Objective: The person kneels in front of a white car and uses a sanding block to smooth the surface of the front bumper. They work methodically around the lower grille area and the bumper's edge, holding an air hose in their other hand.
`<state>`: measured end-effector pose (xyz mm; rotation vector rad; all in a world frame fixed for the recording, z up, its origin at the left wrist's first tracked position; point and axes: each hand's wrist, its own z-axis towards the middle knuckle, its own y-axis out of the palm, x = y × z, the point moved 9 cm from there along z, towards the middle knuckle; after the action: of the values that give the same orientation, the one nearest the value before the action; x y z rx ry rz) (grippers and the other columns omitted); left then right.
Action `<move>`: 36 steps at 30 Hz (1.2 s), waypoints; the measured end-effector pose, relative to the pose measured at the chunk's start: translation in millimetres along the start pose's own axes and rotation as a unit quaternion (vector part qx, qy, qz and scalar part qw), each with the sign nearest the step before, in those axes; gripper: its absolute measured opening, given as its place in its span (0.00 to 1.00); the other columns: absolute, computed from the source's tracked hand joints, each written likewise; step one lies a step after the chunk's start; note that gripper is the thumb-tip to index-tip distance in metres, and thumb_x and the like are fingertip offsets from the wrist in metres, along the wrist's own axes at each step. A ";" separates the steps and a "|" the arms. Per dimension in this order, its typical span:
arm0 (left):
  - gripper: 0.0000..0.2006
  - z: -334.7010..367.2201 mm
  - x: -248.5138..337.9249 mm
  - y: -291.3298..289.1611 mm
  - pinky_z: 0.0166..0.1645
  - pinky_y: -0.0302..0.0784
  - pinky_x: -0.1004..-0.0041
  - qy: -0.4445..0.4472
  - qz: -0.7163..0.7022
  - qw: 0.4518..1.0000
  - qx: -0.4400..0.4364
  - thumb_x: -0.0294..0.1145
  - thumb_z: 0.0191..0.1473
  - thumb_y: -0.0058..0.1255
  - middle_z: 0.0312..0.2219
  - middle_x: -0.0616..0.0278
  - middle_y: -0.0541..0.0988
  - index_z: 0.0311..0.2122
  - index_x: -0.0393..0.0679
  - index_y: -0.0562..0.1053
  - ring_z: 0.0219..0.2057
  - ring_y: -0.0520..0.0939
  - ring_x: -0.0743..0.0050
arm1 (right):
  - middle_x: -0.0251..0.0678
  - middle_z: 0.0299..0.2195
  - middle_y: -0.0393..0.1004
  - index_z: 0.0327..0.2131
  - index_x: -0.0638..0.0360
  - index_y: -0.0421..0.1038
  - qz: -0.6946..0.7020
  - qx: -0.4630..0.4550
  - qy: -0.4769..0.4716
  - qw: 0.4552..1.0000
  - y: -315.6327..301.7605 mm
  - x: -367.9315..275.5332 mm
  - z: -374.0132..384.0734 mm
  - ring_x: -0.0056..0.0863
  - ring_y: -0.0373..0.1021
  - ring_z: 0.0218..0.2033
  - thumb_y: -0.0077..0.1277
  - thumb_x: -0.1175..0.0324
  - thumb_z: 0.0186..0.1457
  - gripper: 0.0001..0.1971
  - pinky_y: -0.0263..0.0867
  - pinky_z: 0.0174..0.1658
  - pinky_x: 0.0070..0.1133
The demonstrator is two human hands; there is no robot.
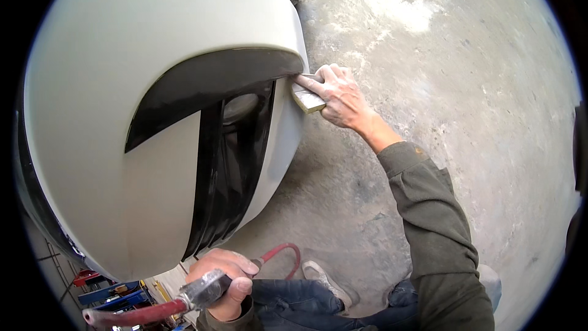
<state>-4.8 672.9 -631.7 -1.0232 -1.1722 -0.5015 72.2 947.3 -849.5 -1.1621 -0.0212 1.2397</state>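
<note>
Right hand (338, 97) clamps a sanding block (309, 99), probably light, stiff, best held by its sides; left hand (220, 265) clasps a hose fitting (205, 289).

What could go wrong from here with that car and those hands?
Perhaps three things. The right hand holds a pale block right beside the glossy black trim, so a slip might scuff it. The fingertips are bare and close to the white body's edge, so they could get scraped. The left hand grips a red hose at its grey fitting; the hose loops near a shoe and might snag.
</note>
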 end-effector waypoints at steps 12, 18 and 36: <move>0.10 -13.1 -5.8 34.6 0.34 0.80 0.69 -0.015 -0.005 0.999 -0.039 0.31 0.45 0.66 0.22 0.54 0.80 0.25 0.42 0.74 0.25 0.81 0.66 | 0.35 0.39 0.67 0.62 0.39 0.65 -0.039 0.002 0.016 0.999 -10.4 21.0 -35.8 0.33 0.63 0.44 0.52 0.73 0.47 0.35 0.58 0.52 0.31; 0.12 -20.1 -25.2 42.8 0.34 0.78 0.69 -0.034 0.007 0.999 -0.021 0.34 0.45 0.67 0.22 0.54 0.80 0.24 0.43 0.74 0.25 0.81 0.66 | 0.34 0.38 0.67 0.62 0.38 0.65 -0.041 -0.003 0.020 0.999 6.0 28.7 -43.6 0.32 0.64 0.44 0.51 0.71 0.47 0.34 0.59 0.50 0.30; 0.12 -26.8 -13.2 37.2 0.33 0.78 0.70 -0.003 0.003 0.999 -0.034 0.35 0.47 0.66 0.23 0.55 0.80 0.25 0.43 0.73 0.25 0.81 0.66 | 0.36 0.40 0.68 0.61 0.40 0.67 -0.019 -0.002 0.043 0.999 -9.3 22.6 -42.7 0.34 0.64 0.46 0.48 0.74 0.47 0.33 0.58 0.51 0.30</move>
<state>33.4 665.7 -659.4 -1.0854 -1.1636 -0.5375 112.5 936.5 -875.8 -1.2116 0.0184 1.1549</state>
